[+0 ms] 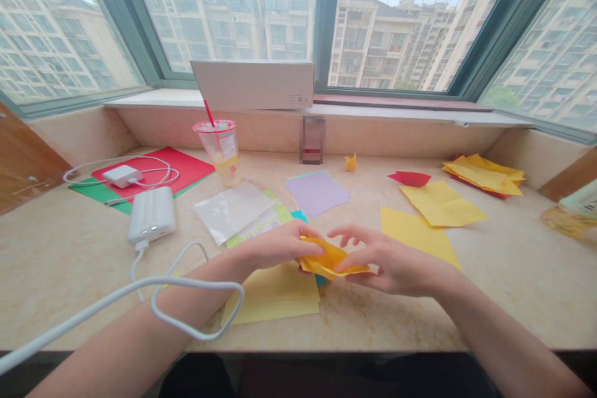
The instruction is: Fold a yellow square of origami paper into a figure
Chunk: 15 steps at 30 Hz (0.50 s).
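Observation:
A folded piece of orange-yellow paper [332,256], partly opened like a pocket, is held up over the front middle of the counter. My left hand [291,241] grips its left end, thumb on top and the other fingers mostly hidden. At the right tip, my right hand [392,261] has the paper between its lower fingers, with the upper fingers raised and spread. Beneath lie a pale yellow sheet [280,298] and something teal, largely covered by the hands. Lilac square sheets [317,193] rest just behind them.
A white cable [200,284] loops over my left forearm from a power bank [152,214]. A lidded drink cup [218,149] with a straw stands behind a clear packet [233,208]. Yellow sheets [443,202], a red folded piece [410,178] and a small yellow folded figure [351,162] lie rightward.

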Tool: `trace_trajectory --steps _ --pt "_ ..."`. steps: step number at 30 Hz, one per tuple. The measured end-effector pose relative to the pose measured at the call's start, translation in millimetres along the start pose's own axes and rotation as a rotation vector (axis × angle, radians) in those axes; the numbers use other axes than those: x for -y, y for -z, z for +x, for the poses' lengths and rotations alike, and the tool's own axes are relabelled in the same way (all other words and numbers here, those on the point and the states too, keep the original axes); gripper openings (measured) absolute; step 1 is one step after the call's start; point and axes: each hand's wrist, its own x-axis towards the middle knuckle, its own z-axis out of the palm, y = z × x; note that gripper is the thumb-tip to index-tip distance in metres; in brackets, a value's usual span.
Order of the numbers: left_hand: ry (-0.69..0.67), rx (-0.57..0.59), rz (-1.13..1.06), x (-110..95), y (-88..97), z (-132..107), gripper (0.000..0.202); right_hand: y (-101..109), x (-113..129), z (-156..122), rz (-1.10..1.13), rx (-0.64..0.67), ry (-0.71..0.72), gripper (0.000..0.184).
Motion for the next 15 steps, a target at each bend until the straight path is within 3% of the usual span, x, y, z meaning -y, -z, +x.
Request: trace_trajectory --steps 5,9,15 --pt "-0.057 -0.043 0.058 0.3 0.1 -0.2 0.018 2.4 4.5 -2.3 -0.064 -0.001 -0.008 0.023" --pt "-0.067 -0.044 0.05 -0.1 0.4 -0.4 0.019 1.5 4.7 -4.2 0.013 -0.017 -0.027 0.021" --pt "-0.2 -0.295 -0.117 -4.2 -5.3 2.4 0.031 -14.3 -10.3 1.7 0.154 -0.556 -0.159 0.053"
